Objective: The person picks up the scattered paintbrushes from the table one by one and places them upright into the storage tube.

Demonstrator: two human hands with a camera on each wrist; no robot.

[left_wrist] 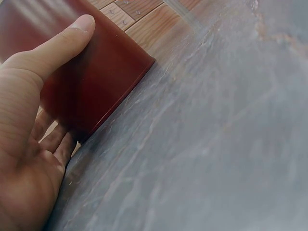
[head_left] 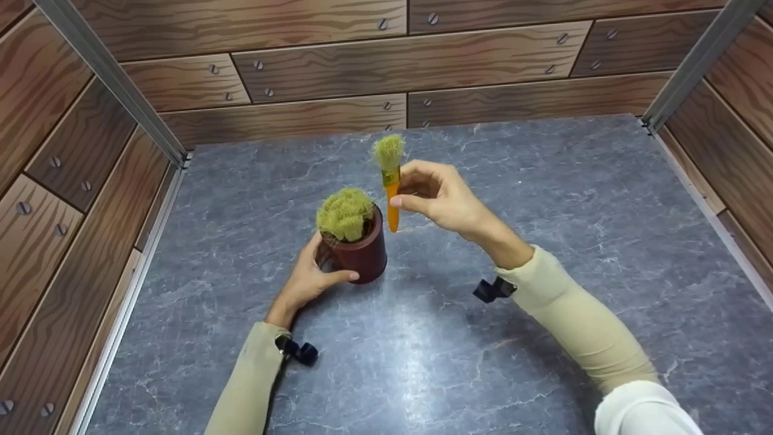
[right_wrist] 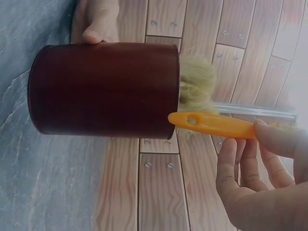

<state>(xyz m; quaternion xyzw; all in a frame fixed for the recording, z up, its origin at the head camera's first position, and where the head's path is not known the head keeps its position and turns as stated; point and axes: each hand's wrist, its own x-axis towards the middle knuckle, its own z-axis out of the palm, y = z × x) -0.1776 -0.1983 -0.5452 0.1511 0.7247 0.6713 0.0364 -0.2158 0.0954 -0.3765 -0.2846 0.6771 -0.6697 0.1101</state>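
A dark red cylindrical cup (head_left: 364,260) stands on the grey table, with a clump of yellow-green bristle heads (head_left: 345,212) rising above its rim. My left hand (head_left: 310,275) grips the cup from the left, thumb across its near side (left_wrist: 60,50) and fingers behind it. Between thumb and fingertips, my right hand (head_left: 447,196) pinches a paintbrush (head_left: 392,196) with an orange handle (right_wrist: 221,124). Its bristles point up, and the handle's tip hangs just right of the cup's rim in the head view. Handles inside the cup are hidden.
The table (head_left: 543,199) has a grey marbled surface. Wood-plank-patterned walls (head_left: 338,66) enclose it at the back and both sides, with metal corner posts (head_left: 115,78) at the back. A small black camera (head_left: 495,290) sits at each wrist.
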